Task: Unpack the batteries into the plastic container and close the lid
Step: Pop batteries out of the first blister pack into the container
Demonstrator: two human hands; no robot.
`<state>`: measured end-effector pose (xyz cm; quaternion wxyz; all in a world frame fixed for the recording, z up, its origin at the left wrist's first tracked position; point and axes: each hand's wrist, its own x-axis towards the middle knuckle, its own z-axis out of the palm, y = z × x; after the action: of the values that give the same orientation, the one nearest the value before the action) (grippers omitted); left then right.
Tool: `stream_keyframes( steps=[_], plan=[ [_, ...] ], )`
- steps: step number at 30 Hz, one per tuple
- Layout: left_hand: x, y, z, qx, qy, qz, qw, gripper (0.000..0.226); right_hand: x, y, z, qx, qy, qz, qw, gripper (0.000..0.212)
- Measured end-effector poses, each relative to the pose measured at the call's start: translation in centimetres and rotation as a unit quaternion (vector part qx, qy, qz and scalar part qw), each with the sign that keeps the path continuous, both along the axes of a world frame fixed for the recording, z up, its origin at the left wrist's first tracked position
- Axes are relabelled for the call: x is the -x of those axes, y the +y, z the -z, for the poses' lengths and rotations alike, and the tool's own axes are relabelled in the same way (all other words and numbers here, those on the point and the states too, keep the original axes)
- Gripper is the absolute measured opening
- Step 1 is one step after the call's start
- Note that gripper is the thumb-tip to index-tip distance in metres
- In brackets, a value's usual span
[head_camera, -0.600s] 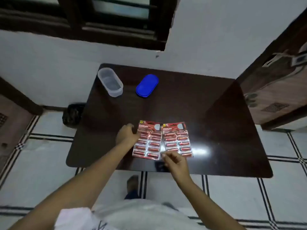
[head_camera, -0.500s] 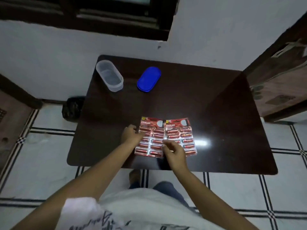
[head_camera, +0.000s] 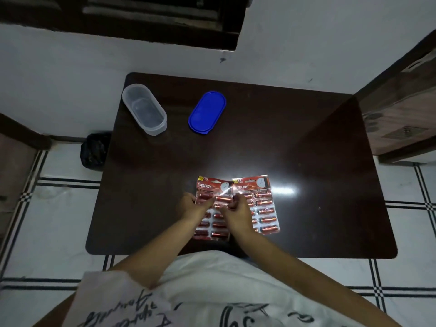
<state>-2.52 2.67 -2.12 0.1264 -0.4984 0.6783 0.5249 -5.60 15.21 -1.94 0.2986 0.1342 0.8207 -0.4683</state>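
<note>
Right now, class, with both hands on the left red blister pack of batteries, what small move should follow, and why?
Probably tear one top-row battery free of the left red blister pack: the left hand and right hand both pinch there, and the clear oval plastic container looks empty.

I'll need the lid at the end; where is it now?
Head view: the blue lid lies at the far side of the table, just right of the clear container, not touching it.

Hands (head_camera: 188,206) (head_camera: 236,214) on left battery pack (head_camera: 211,185)
</note>
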Motion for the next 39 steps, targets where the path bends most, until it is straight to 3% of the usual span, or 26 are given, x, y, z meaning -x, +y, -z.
stream_keyframes(
  steps=[5,8,11,15,20,22,25,28,32,39],
  plan=[
    [-0.2,-0.1,0.4,-0.129,0.059,-0.03,0.989,0.038,1.4,0.1,0.5,-0.002,-0.041,-0.08,0.996,0.05],
    [-0.3,-0.3,0.6,-0.151,0.086,-0.018,0.985,0.035,1.8,0.2,0.5,0.001,-0.044,-0.101,0.994,0.036],
    [-0.6,-0.4,0.5,-0.192,0.118,-0.008,0.974,0.025,2.2,0.5,0.5,0.007,-0.032,-0.114,0.993,0.023],
    [-1.0,-0.3,0.9,-0.271,0.132,-0.062,0.951,0.026,2.5,1.2,0.6,0.002,0.006,-0.105,0.994,0.026],
    [-1.4,-1.2,1.5,-0.322,0.14,-0.115,0.929,0.054,3.3,1.3,1.0,0.033,0.0,-0.126,0.991,0.039],
    [-1.5,-1.8,1.6,-0.33,0.129,-0.116,0.928,0.054,3.6,1.3,1.5,0.057,-0.009,-0.142,0.988,0.043],
    [-1.3,-2.4,1.6,-0.325,0.104,-0.102,0.934,0.054,3.4,1.3,1.4,0.129,-0.05,-0.112,0.984,0.035],
    [-0.8,-2.2,1.5,-0.311,0.098,-0.064,0.943,0.072,3.5,1.3,0.9,0.206,-0.094,-0.081,0.971,0.03],
    [-0.6,-1.9,1.3,-0.31,0.092,-0.064,0.944,0.055,3.7,1.5,0.8,0.229,-0.13,-0.038,0.964,0.023],
    [-0.7,-1.3,1.5,-0.289,0.1,-0.083,0.949,0.022,3.0,0.7,1.5,0.202,-0.107,0.019,0.973,0.021]
  ],
)
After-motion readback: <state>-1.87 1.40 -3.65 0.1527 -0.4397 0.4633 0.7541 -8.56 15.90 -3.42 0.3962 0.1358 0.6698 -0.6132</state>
